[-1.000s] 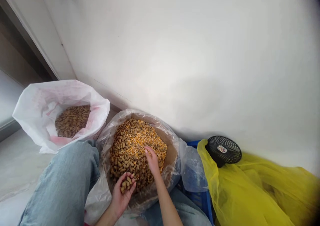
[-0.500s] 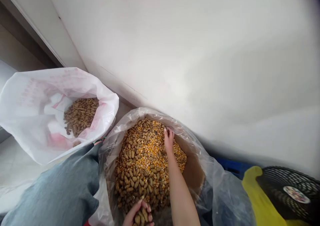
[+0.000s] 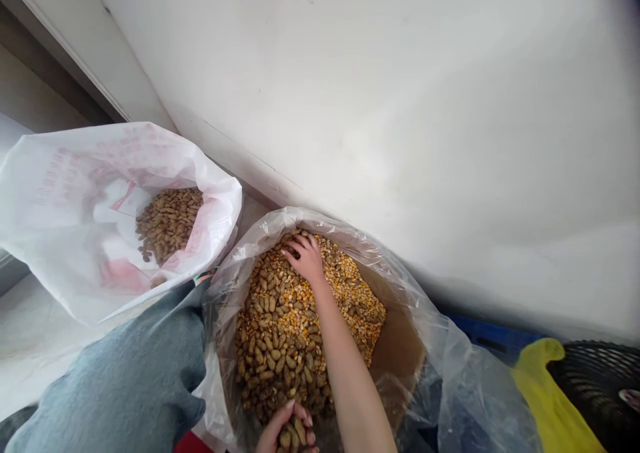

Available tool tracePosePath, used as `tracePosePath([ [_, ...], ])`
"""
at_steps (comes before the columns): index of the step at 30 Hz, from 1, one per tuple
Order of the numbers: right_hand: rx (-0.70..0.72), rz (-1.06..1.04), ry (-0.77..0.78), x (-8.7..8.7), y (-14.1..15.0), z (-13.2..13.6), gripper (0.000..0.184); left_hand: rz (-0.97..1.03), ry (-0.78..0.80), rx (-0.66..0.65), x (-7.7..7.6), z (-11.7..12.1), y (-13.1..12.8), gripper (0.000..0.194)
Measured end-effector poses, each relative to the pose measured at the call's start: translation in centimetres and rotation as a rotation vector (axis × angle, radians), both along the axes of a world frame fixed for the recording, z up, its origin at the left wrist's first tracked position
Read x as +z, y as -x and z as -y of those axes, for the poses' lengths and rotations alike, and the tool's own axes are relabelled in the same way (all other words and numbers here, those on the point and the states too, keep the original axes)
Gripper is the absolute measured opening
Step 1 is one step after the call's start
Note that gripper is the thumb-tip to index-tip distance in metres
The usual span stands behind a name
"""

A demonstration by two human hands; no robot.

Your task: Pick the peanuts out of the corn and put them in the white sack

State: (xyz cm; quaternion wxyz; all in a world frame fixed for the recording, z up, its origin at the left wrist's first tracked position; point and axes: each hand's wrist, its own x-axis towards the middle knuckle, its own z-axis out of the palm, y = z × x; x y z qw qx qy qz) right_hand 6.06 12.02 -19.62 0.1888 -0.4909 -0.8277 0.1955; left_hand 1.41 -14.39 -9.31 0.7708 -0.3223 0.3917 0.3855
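A clear plastic bag (image 3: 245, 249) lines a brown container in front of me. Inside it, unshelled peanuts (image 3: 273, 356) lie mixed with yellow and white corn kernels (image 3: 350, 279). Low in the view, my left hand (image 3: 273, 433) is cupped around several unshelled peanuts (image 3: 293, 433). My right hand (image 3: 307, 261) reaches to the far side of the pile, fingers apart and slightly bent over the peanuts there. Its fingertips touch the pile, and I see nothing gripped in them.
To the left stands an open white sack (image 3: 60, 239) with more peanuts (image 3: 173, 223) at its bottom. A grey-blue trouser leg (image 3: 125, 373) lies between. A pale wall (image 3: 400, 106) rises behind. At right are a yellow bag (image 3: 555, 393), a black basket-like object (image 3: 600, 386) and a blue crate (image 3: 495, 339).
My right hand has moved left across the far side of the pile, from the corn onto peanuts, and its fingers have spread. My left hand still cups peanuts. The view has shifted slightly.
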Motion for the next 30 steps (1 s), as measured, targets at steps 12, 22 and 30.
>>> tracePosePath([
  [12,0.468,0.224,0.333,1.5,3.6,3.8,0.031,-0.041,0.025,0.098,1.1,-0.1,0.5,0.011],
  [22,0.521,0.295,0.345,4.7,1.8,9.5,0.026,-0.171,-0.042,0.251,2.1,-0.3,2.9,0.011],
  [30,0.319,0.118,0.277,8.0,-1.6,15.7,0.021,-0.243,-0.132,0.386,3.6,-0.4,6.3,0.015],
])
